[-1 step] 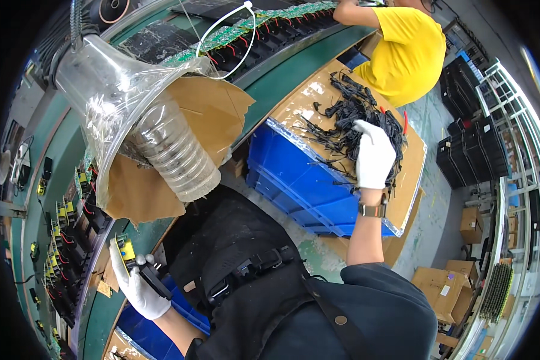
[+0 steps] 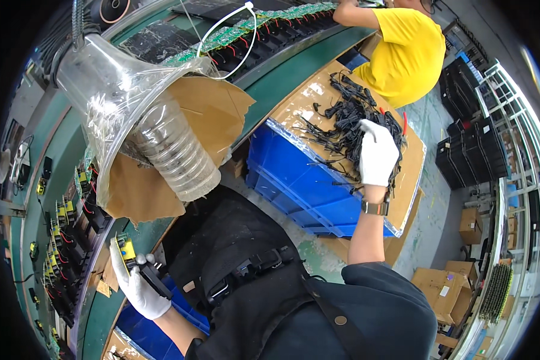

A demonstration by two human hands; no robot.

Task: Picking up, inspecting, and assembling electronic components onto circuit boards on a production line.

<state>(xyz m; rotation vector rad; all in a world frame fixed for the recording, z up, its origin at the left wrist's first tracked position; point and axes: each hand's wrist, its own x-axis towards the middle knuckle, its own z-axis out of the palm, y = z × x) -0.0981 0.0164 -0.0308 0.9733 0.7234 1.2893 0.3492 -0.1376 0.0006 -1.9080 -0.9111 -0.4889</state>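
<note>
My left hand point(image 2: 139, 294), in a white glove, is closed around a power adapter part: a small circuit board with a yellow transformer point(image 2: 126, 248) and a black housing point(image 2: 156, 282). It is beside the conveyor at the lower left. Over at the right, my white-gloved right hand point(image 2: 379, 153) lies on a tangled heap of black cables point(image 2: 345, 123). Its fingers bend down into the heap and the tips are hidden, so what they grip does not show. The cables lie on a cardboard sheet point(image 2: 300, 99) on top of a blue crate point(image 2: 288, 180).
A clear plastic hood point(image 2: 96, 78) with a ribbed bottle point(image 2: 177, 156) and brown cardboard hangs between my hands. Adapter boards point(image 2: 63, 246) line the green conveyor point(image 2: 96, 318). A person in yellow point(image 2: 405, 51) works beyond the crate. Black crates point(image 2: 471, 153) and cartons point(image 2: 444, 291) stand right.
My right hand has shifted slightly right and toward me over the cable heap. My left hand and the adapter part look unmoved.
</note>
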